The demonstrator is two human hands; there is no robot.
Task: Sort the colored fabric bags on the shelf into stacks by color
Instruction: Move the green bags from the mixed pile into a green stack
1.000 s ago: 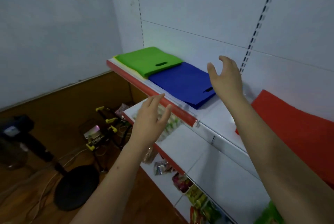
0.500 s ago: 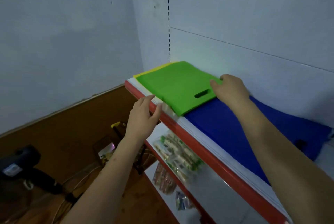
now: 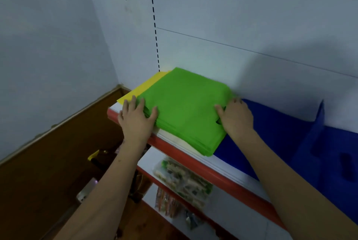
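Note:
A stack of green fabric bags (image 3: 186, 108) lies at the left end of the top shelf (image 3: 193, 155). A yellow bag (image 3: 144, 87) sticks out from under its far left side. Blue bags (image 3: 280, 133) lie to the right, partly under the green stack, with one blue edge (image 3: 317, 123) raised near the wall. My left hand (image 3: 136, 118) grips the stack's left edge, thumb on top. My right hand (image 3: 235, 116) grips its right edge at the handle cutout, which it hides.
The shelf has a red front lip (image 3: 222, 179). On the lower shelf lie packaged snacks (image 3: 182, 179). White back panels rise behind, and a wall (image 3: 48, 55) closes the left side. Brown wooden floor (image 3: 38, 172) with small tools is at the lower left.
The view has moved closer and leftward to the green stack. My left hand rose from the shelf lip onto the stack's left edge. My right hand slid down onto its right edge.

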